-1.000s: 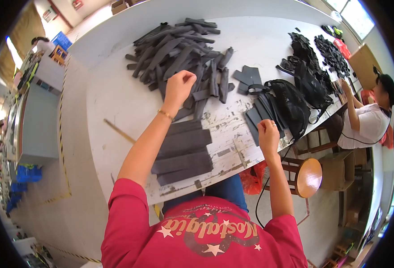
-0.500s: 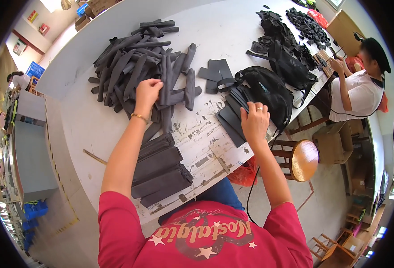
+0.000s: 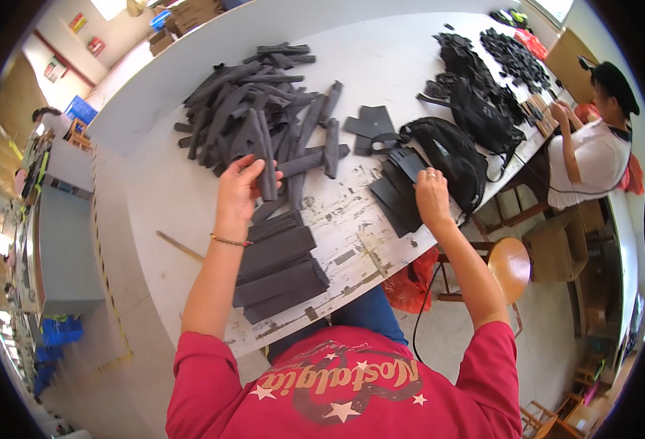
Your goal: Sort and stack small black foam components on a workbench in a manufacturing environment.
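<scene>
Nearest the person, a stack [image 3: 275, 265] of dark grey flat pieces lies at the table [image 3: 176, 197] edge; about four layers show, the lower ones partly covered, so the count is unsure. A thin stick [image 3: 180, 246] lies on the table to its left.

The left hand [image 3: 238, 192] is closed around one dark strip [image 3: 265, 164], fingers curled on its lower part; the strip stands nearly upright above the table, at the near edge of the big pile [image 3: 260, 117]. The right hand [image 3: 430, 196] rests with fingers bent on a fan of dark flat pieces [image 3: 399, 192] at the right table edge; whether it grips one cannot be told, as the back of the hand hides the fingertips. A black bag [image 3: 450, 157] lies just behind that fan.

The pile holds dozens of overlapping strips, too many to count. Beyond, more black bags [image 3: 476, 95] and small dark parts [image 3: 516, 55] blur together. At the far right another person [image 3: 589, 150] sits, hands on small things that are hard to make out. One round wooden stool [image 3: 511, 262] stands below the table.
</scene>
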A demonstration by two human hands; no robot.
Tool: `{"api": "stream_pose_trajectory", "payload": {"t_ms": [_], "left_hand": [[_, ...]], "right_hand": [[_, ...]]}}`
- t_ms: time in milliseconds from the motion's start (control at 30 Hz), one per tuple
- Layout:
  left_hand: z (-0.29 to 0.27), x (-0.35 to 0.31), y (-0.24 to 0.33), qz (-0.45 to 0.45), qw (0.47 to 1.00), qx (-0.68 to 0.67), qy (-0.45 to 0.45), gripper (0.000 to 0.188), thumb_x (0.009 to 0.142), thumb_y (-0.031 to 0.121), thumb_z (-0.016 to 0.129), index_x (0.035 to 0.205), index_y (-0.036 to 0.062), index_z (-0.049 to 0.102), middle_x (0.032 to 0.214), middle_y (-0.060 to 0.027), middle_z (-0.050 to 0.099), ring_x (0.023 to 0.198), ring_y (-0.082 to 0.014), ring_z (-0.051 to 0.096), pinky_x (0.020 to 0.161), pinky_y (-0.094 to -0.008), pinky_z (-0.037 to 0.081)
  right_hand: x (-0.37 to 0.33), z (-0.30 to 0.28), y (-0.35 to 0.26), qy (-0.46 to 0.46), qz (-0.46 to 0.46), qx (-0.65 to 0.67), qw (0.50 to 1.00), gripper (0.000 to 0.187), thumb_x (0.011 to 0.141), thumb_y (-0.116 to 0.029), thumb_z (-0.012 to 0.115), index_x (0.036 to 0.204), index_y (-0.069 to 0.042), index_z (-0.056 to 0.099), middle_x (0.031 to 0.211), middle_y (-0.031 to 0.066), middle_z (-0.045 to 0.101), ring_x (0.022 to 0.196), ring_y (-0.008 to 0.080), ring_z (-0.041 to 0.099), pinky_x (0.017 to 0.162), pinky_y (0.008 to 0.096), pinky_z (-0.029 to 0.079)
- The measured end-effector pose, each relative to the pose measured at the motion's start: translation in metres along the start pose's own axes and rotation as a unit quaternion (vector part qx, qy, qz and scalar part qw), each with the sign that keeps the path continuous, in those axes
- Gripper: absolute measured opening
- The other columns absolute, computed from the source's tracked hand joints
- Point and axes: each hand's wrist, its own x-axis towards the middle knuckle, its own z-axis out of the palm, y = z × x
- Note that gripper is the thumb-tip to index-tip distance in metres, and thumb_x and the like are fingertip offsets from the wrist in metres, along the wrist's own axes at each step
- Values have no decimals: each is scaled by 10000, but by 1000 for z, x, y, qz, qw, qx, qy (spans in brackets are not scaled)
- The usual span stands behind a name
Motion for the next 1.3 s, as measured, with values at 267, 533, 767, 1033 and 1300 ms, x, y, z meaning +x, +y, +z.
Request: {"api": "stream_pose_trajectory", "payload": {"t_ms": [267,533,767,1033,1300], "left_hand": [[-11,-44,-13,-81,965,-249,-21,246,893,101,709,1064,25,550,947,-170,684,917,-322,691,809,-449,604],[-11,-91,-10,-16,981,-192,-4,268,1017,252,526,1143,17,502,1152,-163,629,1012,-386,662,847,-518,595],[-16,-100,-15,-21,979,-195,-54,268,978,158,595,1166,10,476,1174,-172,622,1031,-391,655,852,-469,602],[-17,-110,-8,7,980,-193,-41,225,953,87,617,1140,-7,536,1164,-179,631,1062,-351,647,901,-447,591],[-16,-104,-13,-10,970,-238,-51,188,962,95,605,1117,-10,582,1230,-159,612,1075,-332,642,936,-460,581]], "right_hand": [[-7,-73,-31,68,-3,309,949,158,796,42,583,896,-3,469,857,208,528,815,400,542,729,453,465],[-30,-60,-51,45,64,314,946,372,788,-183,757,1069,-50,553,965,131,592,930,329,572,789,435,450],[-26,-31,-62,50,-93,174,979,462,783,-253,754,1150,-40,572,1018,95,614,975,279,564,823,392,460],[-25,-21,-73,-56,-88,185,977,317,841,-43,577,1151,-10,526,995,174,597,957,349,580,817,433,477],[-43,-112,-92,-59,-73,448,889,506,832,-159,743,1265,19,550,1125,209,545,1050,392,549,892,410,466]]}}
